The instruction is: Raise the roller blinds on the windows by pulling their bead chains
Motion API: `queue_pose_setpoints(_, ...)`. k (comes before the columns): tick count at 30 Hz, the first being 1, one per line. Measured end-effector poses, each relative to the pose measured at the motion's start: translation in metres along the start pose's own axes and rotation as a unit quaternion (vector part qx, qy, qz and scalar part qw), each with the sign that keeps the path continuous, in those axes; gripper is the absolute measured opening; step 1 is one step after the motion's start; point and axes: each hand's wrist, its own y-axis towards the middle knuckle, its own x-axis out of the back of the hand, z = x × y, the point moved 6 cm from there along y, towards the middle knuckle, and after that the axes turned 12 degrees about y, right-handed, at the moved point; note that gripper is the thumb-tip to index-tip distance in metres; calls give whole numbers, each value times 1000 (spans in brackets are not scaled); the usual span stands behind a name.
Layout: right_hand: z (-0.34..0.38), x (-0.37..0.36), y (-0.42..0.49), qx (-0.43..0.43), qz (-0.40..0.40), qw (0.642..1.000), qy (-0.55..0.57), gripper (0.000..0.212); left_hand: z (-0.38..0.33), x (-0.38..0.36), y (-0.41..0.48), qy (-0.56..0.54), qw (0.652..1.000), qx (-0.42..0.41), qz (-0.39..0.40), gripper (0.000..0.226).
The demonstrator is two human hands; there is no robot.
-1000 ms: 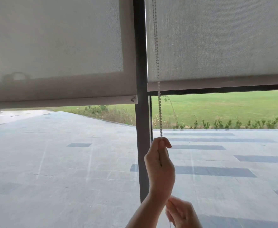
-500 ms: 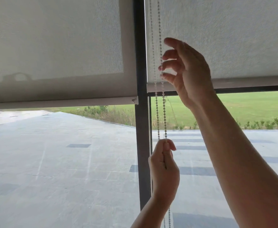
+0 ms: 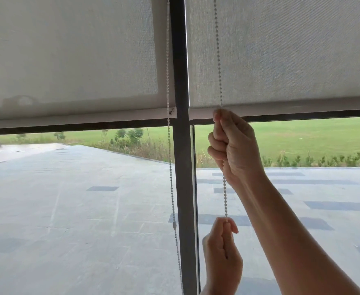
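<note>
Two grey roller blinds hang partly raised: the left blind (image 3: 68, 60) and the right blind (image 3: 291, 50), split by a dark window post (image 3: 181, 167). A white bead chain (image 3: 218, 52) runs down in front of the right blind. My right hand (image 3: 232, 145) is closed around this chain at the level of the blind's bottom bar. My left hand (image 3: 221, 258) pinches the same chain lower down, just right of the post. A second strand of chain (image 3: 171, 188) hangs free along the post's left side.
Through the glass lie a paved grey terrace (image 3: 79, 209) and a green lawn (image 3: 302, 137) with small shrubs. The bottom bars of both blinds sit near the same height.
My right hand has closed on the chain and come down from in front of the blind to its bottom bar. The left hand still holds the chain lower down. The view has shifted.
</note>
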Motion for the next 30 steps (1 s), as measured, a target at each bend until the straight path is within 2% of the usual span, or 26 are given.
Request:
queue_pose_setpoints(4, 4, 1, 8, 23, 18, 999, -18, 32, -7, -7, 4, -1, 1000, -11, 9, 37)
queue_pose_setpoints(12, 1, 3, 22, 1, 26, 999, -48, 31, -8, -5, 10, -5, 1000, -5, 20, 33)
queue_pose_setpoints(14, 3, 3, 27, 24, 20, 993, -116, 27, -6, -4, 12, -13, 1000, 6, 23, 32)
queue_pose_setpoints(16, 10, 10, 35, 87, -24, 967, -238, 22, -5, -1, 11, -18, 1000, 9, 23, 31)
queue_pose_setpoints(18, 13, 16, 46, 124, -59, 942, -307, 24, -3, 1, 10, -20, 999, 11, 23, 30)
queue_pose_setpoints(20, 7, 21, 60, 106, -63, 936, -330, 29, -3, 4, 9, -18, 1000, 9, 20, 29)
queue_pose_setpoints(23, -20, 31, 74, -12, -44, 956, -289, 40, -1, 9, 10, -20, 1000, 2, 12, 28)
queue_pose_setpoints(25, -34, 33, 76, -60, -25, 965, -253, 43, 3, 11, 12, -28, 1000, 1, 11, 28)
queue_pose_setpoints(27, -37, 31, 73, -55, -33, 960, -273, 40, 4, 14, 11, -2, 1000, 11, 3, 28)
queue_pose_setpoints(30, -26, 32, 70, -8, -67, 946, -317, 34, 1, 23, 20, 48, 998, -24, -19, 24)
